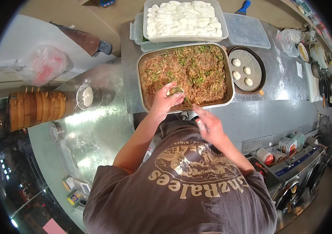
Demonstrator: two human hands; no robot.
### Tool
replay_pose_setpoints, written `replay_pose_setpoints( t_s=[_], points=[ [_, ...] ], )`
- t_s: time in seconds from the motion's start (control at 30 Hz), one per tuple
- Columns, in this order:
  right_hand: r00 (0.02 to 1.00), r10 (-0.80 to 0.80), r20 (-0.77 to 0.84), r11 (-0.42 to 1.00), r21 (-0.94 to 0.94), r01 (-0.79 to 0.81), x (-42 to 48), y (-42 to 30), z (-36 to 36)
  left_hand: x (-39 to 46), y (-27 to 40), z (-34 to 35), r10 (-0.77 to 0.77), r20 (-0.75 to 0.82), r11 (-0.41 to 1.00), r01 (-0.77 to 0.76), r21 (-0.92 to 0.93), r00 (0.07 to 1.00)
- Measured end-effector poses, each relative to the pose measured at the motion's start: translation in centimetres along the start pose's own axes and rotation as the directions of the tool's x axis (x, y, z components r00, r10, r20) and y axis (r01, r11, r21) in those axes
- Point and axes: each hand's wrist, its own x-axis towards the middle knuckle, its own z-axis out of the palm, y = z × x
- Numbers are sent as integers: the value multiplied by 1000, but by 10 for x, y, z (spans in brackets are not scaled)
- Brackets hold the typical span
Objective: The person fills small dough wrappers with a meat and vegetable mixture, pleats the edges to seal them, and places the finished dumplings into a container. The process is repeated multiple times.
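Note:
A large rectangular metal tray (232,96) holds minced filling with chopped greens. Over its near edge my left hand (169,98) cups a round dough wrapper (170,90) with some filling on it. My right hand (209,122), slightly blurred, is beside the tray's near rim and holds a thin spatula or stick (188,102) that points towards the wrapper. Behind the tray, a translucent plastic bin (183,39) is full of flattened white dough rounds (183,19). To the right, several pleated buns (247,70) sit on the mesh of a round steamer (263,74).
A translucent lid (249,30) and a blue-handled scraper (243,8) lie at the back right. On the left are a bowl of white flour (87,96), a row of bamboo steamers (36,109) on their sides and a plastic bag (44,65). Pans and a stove (294,172) are at the right.

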Motion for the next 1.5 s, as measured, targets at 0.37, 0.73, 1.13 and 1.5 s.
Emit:
replay_pose_setpoints(
  t_s=[0.37, 0.73, 1.13, 1.5],
  points=[
    [955, 146, 257, 920, -389, -36, 10, 42, 13, 4, 9, -14, 17, -13, 972, -20, -235, 1000],
    [677, 547, 493, -112, 844, -525, 61, 20, 16, 4, 11, 33, 432, 76, 386, -260, 885, 899],
    [759, 560, 333, 221, 823, -524, 57, 39, 25, 5, 9, 7, -206, 290, 934, 276, -227, 935],
    [801, 598, -2, 698, 492, -520, 53, 36, 22, -1, -2, 33, 173, 41, 983, -176, 53, 984]
  ],
)
